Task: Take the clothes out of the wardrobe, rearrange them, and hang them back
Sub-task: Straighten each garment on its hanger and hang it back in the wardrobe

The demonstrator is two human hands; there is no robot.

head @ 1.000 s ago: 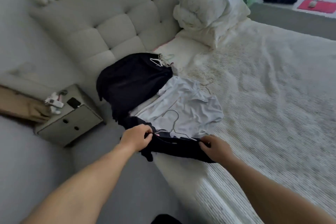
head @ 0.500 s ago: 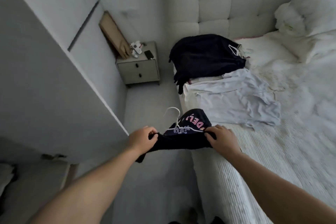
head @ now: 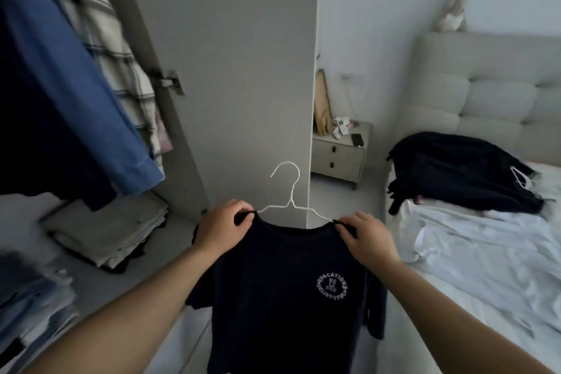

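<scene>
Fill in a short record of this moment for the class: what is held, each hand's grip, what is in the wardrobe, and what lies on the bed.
held item: dark T-shirt on a white hanger, hook up
left hand: grips the shirt's left shoulder
right hand: grips the right shoulder
wardrobe: blue shirt and plaid shirt hanging; folded clothes below
bed: dark clothes pile, white garment
</scene>
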